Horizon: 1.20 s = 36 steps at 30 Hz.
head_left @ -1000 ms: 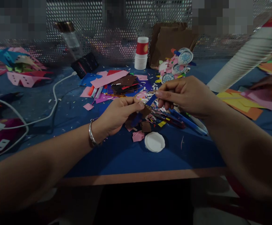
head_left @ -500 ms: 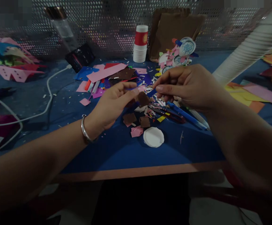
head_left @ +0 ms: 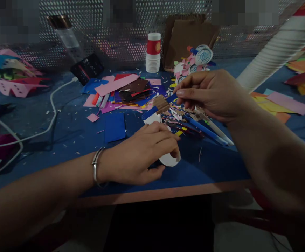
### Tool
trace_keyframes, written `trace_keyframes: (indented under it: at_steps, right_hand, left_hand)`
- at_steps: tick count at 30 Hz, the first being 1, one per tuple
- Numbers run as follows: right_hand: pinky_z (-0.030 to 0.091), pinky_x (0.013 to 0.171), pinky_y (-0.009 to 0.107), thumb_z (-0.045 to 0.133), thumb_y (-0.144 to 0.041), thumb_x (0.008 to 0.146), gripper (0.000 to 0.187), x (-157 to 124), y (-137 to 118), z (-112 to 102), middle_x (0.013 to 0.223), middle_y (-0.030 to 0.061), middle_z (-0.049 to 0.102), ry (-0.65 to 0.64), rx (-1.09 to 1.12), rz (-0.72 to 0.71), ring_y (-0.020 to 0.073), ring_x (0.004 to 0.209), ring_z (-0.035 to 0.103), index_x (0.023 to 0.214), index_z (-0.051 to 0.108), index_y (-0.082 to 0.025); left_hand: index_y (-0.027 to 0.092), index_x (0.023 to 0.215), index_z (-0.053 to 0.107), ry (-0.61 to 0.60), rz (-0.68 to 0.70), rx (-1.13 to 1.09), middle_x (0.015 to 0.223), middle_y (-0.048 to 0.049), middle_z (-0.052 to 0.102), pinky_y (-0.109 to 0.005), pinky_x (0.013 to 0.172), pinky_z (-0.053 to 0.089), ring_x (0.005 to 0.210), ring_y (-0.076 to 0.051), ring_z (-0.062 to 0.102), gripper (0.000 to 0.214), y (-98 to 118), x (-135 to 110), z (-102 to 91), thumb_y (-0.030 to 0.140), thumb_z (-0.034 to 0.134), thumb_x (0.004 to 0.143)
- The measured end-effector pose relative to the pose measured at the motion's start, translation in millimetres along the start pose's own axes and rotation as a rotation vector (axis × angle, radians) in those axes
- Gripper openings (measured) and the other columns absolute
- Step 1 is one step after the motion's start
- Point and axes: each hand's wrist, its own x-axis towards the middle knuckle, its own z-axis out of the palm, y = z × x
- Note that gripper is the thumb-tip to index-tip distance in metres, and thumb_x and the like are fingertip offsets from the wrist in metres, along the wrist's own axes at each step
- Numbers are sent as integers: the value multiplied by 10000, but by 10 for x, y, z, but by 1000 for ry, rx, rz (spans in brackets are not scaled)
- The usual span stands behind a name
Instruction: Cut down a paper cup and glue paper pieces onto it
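Observation:
My right hand (head_left: 210,94) pinches the end of a blue strip (head_left: 150,113) between thumb and fingertips, above the scrap pile. A small piece of corrugated cardboard (head_left: 160,104) sits midway along the strip. Low over the table, my left hand (head_left: 141,152) is palm down, fingers bent and thumb apart. It partly covers a white paper disc (head_left: 169,160); whatever lies under the palm is hidden. A white scrap (head_left: 153,119) shows just beyond its knuckles. To its left lies a blue rectangle of paper (head_left: 115,127).
Paper scraps, a blue pen (head_left: 207,130) and coloured sheets (head_left: 133,85) lie beyond my hands. Stacked paper cups (head_left: 153,52), a brown cardboard sheet (head_left: 189,42) and a decorated paper piece (head_left: 203,55) stand behind. A long cup stack (head_left: 270,49) leans at right; a white cable (head_left: 53,101) runs left.
My left hand has left the cardboard piece and dropped toward the table edge, over the disc and nearby scraps. My right hand keeps the strip. The blue rectangle is now uncovered.

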Motion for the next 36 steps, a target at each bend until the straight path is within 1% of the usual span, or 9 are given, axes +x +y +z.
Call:
trace_keyframes:
  at_steps: [4,7,12,14,17,22,27,32,36]
  right_hand:
    - [485,529,256,841,-92,893,138,-1,19,6,688,27,702,10,17,-24,103,567,573,813,767,-176]
    - [498,521,253,873,-140,880,133,2,26,-5,706,24,711,10,2,-25,109,571,584,823,768,-198]
    - [477,476,222,904,-224,877,149,4,-6,-44,743,19,723,98,45,-79,93,563,582,834,762,-216]
    - [499,481,220,944,-278,851,195,1,-34,-54,769,20,728,130,80,-80,96,582,580,822,757,-232]
    - [493,485,199,933,-236,840,173,-10,-63,-41,752,9,710,160,153,-42,86,583,568,794,766,-230]
    - [449,502,207,817,-134,878,133,-34,-11,67,697,1,709,126,219,2,85,563,552,782,766,-211]
    - [461,525,241,834,-177,882,119,-48,84,182,741,27,746,27,193,77,107,591,587,786,771,-204]
    - [501,553,239,839,-149,870,105,-60,118,258,729,29,747,-13,204,103,107,582,595,793,781,-191]
    - [490,526,231,830,-126,878,97,-75,129,301,697,33,736,-7,223,108,103,557,592,808,781,-173]
  left_hand:
    - [209,1135,626,-30,-42,-39,1246,-101,769,-501,1073,533,1192,-303,633,228,-68,17,53,125,649,925]
    - [223,1099,572,64,-99,-104,1154,-85,731,-453,1002,560,1114,-271,671,223,-57,33,79,167,701,926]
    - [251,1055,510,515,-385,-182,1107,-40,690,-364,789,544,975,-210,688,383,-108,7,136,182,803,819]
    - [257,1083,502,686,-417,-174,1119,-51,680,-382,774,527,1010,-235,689,475,-217,-18,162,232,848,759]
    - [280,1217,443,823,-422,-221,1170,-60,665,-421,813,555,1090,-265,703,668,-392,-32,184,246,881,713]
    - [304,1376,372,901,-402,-68,1419,-107,565,-457,858,605,1092,-239,694,838,-457,36,164,238,891,722]
    - [317,1477,339,802,-422,-22,1279,-69,620,-471,962,611,1142,-245,672,853,-436,69,157,333,883,821]
    - [310,1498,351,883,-346,-115,1212,-50,593,-429,920,637,1103,-219,655,889,-464,73,183,294,892,793]
    - [318,1500,356,800,-413,-105,1280,-70,618,-420,916,635,1115,-224,668,888,-441,81,158,295,896,796]
